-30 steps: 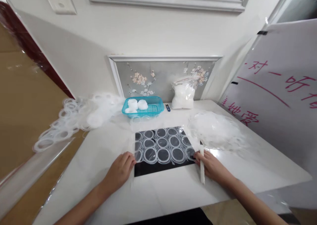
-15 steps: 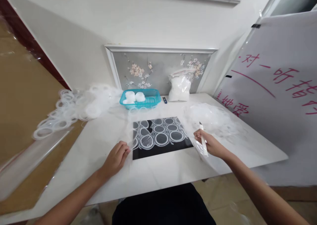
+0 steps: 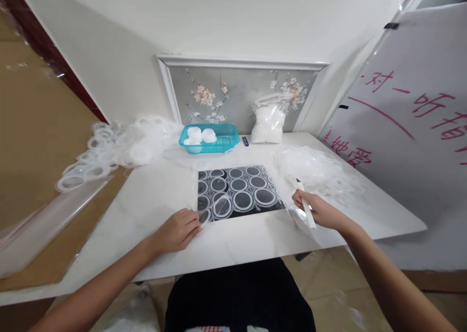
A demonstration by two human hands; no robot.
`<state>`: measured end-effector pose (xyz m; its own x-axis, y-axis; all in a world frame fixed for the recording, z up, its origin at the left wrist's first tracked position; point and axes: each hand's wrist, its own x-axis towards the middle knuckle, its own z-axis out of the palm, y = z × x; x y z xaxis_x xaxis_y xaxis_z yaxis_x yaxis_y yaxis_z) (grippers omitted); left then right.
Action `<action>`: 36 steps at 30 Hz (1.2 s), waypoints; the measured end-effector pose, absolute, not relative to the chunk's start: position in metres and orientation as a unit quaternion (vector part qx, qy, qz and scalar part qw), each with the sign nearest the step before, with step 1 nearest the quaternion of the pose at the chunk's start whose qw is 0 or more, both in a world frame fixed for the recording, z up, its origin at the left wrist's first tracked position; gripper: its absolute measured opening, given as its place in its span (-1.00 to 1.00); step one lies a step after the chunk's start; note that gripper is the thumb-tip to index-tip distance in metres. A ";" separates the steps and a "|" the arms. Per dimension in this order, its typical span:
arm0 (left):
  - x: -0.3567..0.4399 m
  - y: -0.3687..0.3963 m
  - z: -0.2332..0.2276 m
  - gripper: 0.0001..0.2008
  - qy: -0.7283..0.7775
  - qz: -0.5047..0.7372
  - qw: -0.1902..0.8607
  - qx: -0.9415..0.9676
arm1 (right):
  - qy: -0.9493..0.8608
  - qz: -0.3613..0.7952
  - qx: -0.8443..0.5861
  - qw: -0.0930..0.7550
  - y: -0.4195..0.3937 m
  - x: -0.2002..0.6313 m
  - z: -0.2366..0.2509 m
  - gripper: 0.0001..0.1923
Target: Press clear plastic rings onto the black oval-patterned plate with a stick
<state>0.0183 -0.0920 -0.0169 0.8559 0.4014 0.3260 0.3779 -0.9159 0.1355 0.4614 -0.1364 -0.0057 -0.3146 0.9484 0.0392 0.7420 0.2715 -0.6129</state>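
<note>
Right, eyes on the clear ring sheet (image 3: pixel 237 192) — a thin transparent film patterned with rows of white circles, spread over a black mat (image 3: pixel 241 210) in the middle of the white table (image 3: pixel 153 200). Its near left corner is lifted and curling. The left hand (image 3: pixel 178 230) sits at that corner, palm down, fingers loosely bent, fingertips on the sheet's edge; whether it pinches the film or only presses on it, I cannot tell. The right hand (image 3: pixel 321 210) is at the sheet's right edge, closed around a slim white knife (image 3: pixel 305 206) that points up and away from the person, and a flap of clear film hangs by its knuckles.

Further out — just beyond the right hand lies a heap of clear plastic offcuts (image 3: pixel 317 174). At the back of the table a teal basket (image 3: pixel 209 139) holds a few stacked white rings, a small dark blue thing lies just beside it, too small to make out, and next to that stands a plastic bag (image 3: pixel 268 125) full of white pieces, leaning against a grey flowered panel (image 3: pixel 237 98). Off the table's left corner, a big tangle of loose white rings (image 3: pixel 113 149) spills over a brown board. On the right stands a white board with red writing (image 3: pixel 412 122).
</note>
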 end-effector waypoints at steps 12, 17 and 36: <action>0.015 -0.081 0.002 -0.71 0.326 0.347 0.193 0.858 | -0.736 0.154 -0.554 0.357 -0.121 0.464 -0.003 -0.84; 0.015 -0.084 0.000 -0.70 0.295 0.310 0.207 0.880 | -0.743 0.149 -0.543 0.363 -0.127 0.462 0.010 -0.82; 0.051 0.040 -0.009 -0.70 0.410 0.097 0.117 0.899 | -0.776 0.083 -0.615 0.108 -0.004 0.394 -0.015 -0.86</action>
